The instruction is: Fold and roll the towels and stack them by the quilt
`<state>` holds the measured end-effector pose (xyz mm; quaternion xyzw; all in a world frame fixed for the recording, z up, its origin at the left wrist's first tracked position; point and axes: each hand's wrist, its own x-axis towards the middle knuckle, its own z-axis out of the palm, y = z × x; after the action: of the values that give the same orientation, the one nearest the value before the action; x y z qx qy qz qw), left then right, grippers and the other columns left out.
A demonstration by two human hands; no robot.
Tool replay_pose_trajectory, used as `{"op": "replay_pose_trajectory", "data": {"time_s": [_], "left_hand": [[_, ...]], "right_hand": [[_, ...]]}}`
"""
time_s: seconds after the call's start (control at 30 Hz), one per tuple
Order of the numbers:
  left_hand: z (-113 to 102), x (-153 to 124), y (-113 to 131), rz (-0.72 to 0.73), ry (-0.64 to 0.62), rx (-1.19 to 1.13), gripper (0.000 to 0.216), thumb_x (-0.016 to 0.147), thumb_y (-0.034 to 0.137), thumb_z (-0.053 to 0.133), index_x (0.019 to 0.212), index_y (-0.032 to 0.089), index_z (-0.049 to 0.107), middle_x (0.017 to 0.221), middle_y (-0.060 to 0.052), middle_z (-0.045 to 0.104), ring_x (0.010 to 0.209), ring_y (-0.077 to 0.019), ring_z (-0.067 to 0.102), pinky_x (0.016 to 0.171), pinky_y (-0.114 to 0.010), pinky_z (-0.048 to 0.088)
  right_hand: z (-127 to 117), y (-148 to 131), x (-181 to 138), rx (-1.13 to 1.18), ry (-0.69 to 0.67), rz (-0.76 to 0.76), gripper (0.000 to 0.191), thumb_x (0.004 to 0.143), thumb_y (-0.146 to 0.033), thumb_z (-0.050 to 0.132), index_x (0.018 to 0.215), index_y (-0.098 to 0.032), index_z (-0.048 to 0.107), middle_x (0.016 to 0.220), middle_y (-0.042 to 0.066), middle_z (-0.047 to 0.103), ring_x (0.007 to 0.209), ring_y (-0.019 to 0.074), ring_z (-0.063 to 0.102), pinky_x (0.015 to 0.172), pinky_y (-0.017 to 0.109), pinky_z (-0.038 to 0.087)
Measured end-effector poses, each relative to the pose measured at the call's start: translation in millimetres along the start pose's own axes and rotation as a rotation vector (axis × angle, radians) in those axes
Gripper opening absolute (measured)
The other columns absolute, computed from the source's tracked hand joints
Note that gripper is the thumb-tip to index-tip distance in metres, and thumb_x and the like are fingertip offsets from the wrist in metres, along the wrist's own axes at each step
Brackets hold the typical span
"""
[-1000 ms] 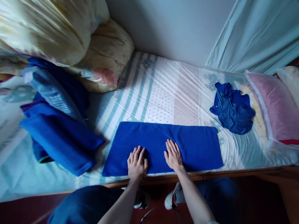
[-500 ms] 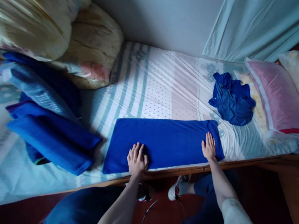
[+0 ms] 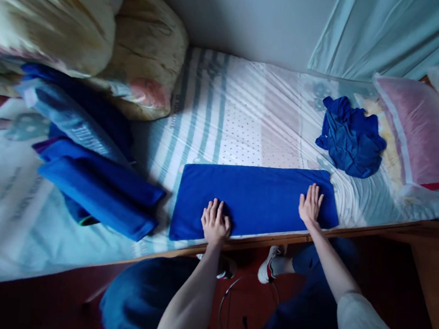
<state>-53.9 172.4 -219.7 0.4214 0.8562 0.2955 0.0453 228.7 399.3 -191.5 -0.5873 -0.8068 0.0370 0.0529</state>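
Observation:
A blue cloth (image 3: 263, 197), folded into a long flat rectangle, lies along the front edge of the bed. Near its left end my left hand (image 3: 216, 223) rests on it, fingers a little apart and slightly bent. Toward the right end my right hand (image 3: 310, 204) lies flat on the same cloth with its fingers spread. Neither hand grips anything. The cloth's surface is mostly smooth, with its corners showing.
Folded blue cloths (image 3: 100, 189) are piled at the left, beside a bulky quilt (image 3: 143, 64). A crumpled blue garment (image 3: 352, 138) lies near the pink pillow (image 3: 420, 132) on the right. The bed's wooden edge (image 3: 274, 238) runs just below my hands.
The view has shifted, so the bed and everything on it appears higher and farther right. My right hand has moved slightly left on the cloth; my left stays near the left end.

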Motion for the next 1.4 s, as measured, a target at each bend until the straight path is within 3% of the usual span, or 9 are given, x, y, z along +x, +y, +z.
{"op": "replay_pose_trajectory", "data": {"time_s": [0.17,0.3,0.67,0.83,1.0,1.07,1.13,1.3,1.4], "left_hand": [[-1,1,0,-0.029,-0.040,-0.019,0.057,0.091,0.024,0.044,0.147,0.016,0.053,0.158,-0.013,0.046,0.152,-0.0294,0.033,0.126,-0.052,0.023],[0,0,0,-0.051,-0.049,-0.036,0.057,0.090,0.023,0.044,0.147,0.016,0.053,0.158,-0.013,0.047,0.152,-0.0291,0.034,0.126,-0.053,0.022],[1,1,-1,-0.025,-0.036,0.013,0.057,0.092,0.019,0.043,0.148,0.016,0.050,0.161,-0.014,0.043,0.154,-0.0269,0.030,0.128,-0.053,0.021],[17,-4,31,-0.012,-0.037,-0.060,0.063,0.096,0.020,0.040,0.158,0.015,0.033,0.167,-0.016,0.027,0.159,-0.0280,0.011,0.128,-0.061,0.015],[45,13,69,0.345,-0.369,-0.360,0.059,0.100,0.027,0.034,0.158,0.019,0.033,0.166,-0.013,0.032,0.158,-0.0231,0.014,0.127,-0.054,0.028],[43,25,57,0.381,-0.406,-0.420,0.056,0.101,0.026,0.032,0.156,0.018,0.038,0.163,-0.013,0.038,0.157,-0.0216,0.021,0.126,-0.051,0.033],[29,36,25,0.339,-0.356,-0.415,0.053,0.102,0.023,0.030,0.152,0.018,0.043,0.159,-0.013,0.045,0.155,-0.0201,0.027,0.125,-0.050,0.035],[-31,53,-77,0.073,-0.126,-0.184,0.053,0.097,0.013,0.030,0.144,0.018,0.054,0.151,-0.012,0.055,0.152,-0.0191,0.034,0.125,-0.050,0.035],[-51,58,-102,-0.060,-0.041,-0.059,0.056,0.094,0.009,0.031,0.144,0.016,0.054,0.152,-0.012,0.054,0.151,-0.0192,0.037,0.125,-0.048,0.035]], "right_hand": [[21,-136,-46,0.182,-0.060,-0.184,0.064,0.105,-0.037,0.030,0.163,-0.012,0.019,0.169,0.017,0.022,0.158,0.0271,0.016,0.127,0.055,0.014],[35,-188,-65,0.248,-0.100,-0.220,0.064,0.103,-0.033,0.036,0.163,-0.012,0.022,0.168,0.015,0.026,0.158,0.0268,0.017,0.127,0.055,0.013],[46,-190,-63,0.303,0.023,-0.217,0.064,0.100,-0.028,0.036,0.161,-0.012,0.028,0.164,0.017,0.036,0.155,0.0296,0.027,0.125,0.060,0.017],[57,-186,-63,0.329,0.048,-0.227,0.065,0.098,-0.026,0.034,0.162,-0.015,0.027,0.164,0.016,0.035,0.154,0.0305,0.027,0.124,0.062,0.019],[67,-179,-64,0.279,0.004,-0.255,0.062,0.099,-0.019,0.029,0.161,-0.016,0.028,0.165,0.016,0.035,0.155,0.0260,0.027,0.124,0.058,0.020],[65,-180,-64,0.273,0.026,-0.251,0.061,0.099,-0.021,0.030,0.160,-0.016,0.031,0.163,0.016,0.037,0.154,0.0270,0.029,0.124,0.059,0.021],[61,-183,-64,0.280,0.065,-0.240,0.061,0.099,-0.023,0.033,0.159,-0.014,0.034,0.161,0.018,0.041,0.153,0.0292,0.032,0.123,0.061,0.022],[50,-191,-62,0.286,0.114,-0.235,0.061,0.098,-0.025,0.034,0.157,-0.013,0.037,0.159,0.018,0.045,0.150,0.0300,0.036,0.122,0.061,0.024],[49,-192,-62,0.297,0.109,-0.232,0.061,0.097,-0.025,0.035,0.157,-0.012,0.037,0.159,0.018,0.044,0.151,0.0302,0.035,0.123,0.061,0.022]]}}
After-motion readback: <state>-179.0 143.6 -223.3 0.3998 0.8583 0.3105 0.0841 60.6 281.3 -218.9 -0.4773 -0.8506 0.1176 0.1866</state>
